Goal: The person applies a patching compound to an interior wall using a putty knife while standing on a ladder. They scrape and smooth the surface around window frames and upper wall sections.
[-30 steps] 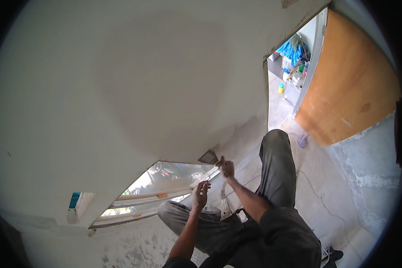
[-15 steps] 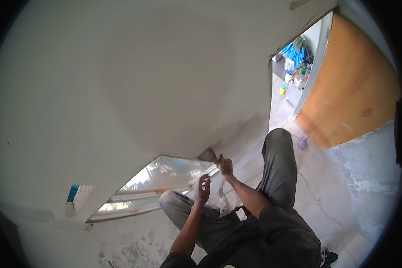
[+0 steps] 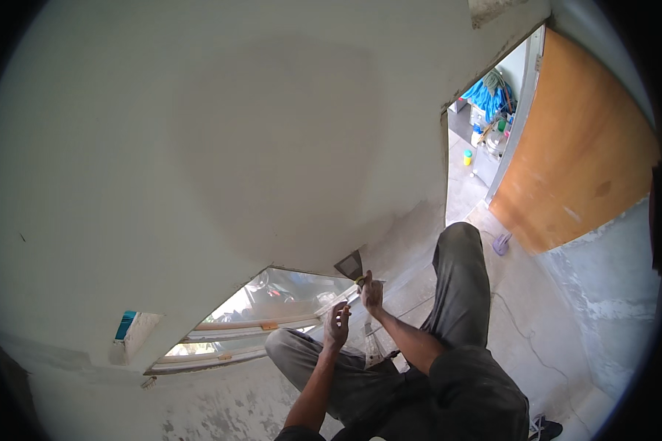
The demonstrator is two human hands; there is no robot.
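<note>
A putty knife (image 3: pixel 349 265) with a wide dark blade is gripped in my right hand (image 3: pixel 373 292). Its blade points up and to the left, close to the pale wall (image 3: pixel 287 147) just above the window opening; I cannot tell whether it touches. My left hand (image 3: pixel 336 328) is held lower and to the left, in front of the window opening (image 3: pixel 272 301). Its fingers are loosely bent and a little apart, with nothing visible in them. A damp-looking darker patch (image 3: pixel 401 231) lies on the wall to the right of the blade.
My bent knees (image 3: pixel 460 272) are spread below the wall. An orange door panel (image 3: pixel 581 147) stands on the right, beside a doorway showing a blue cloth (image 3: pixel 488 97) and a yellow bottle (image 3: pixel 468 158). A thin cord (image 3: pixel 529 334) runs along the floor; a purple object (image 3: pixel 501 244) lies near the door.
The putty knife's blade has turned to show more of its flat face. Both hands and the surroundings sit slightly lower in the picture.
</note>
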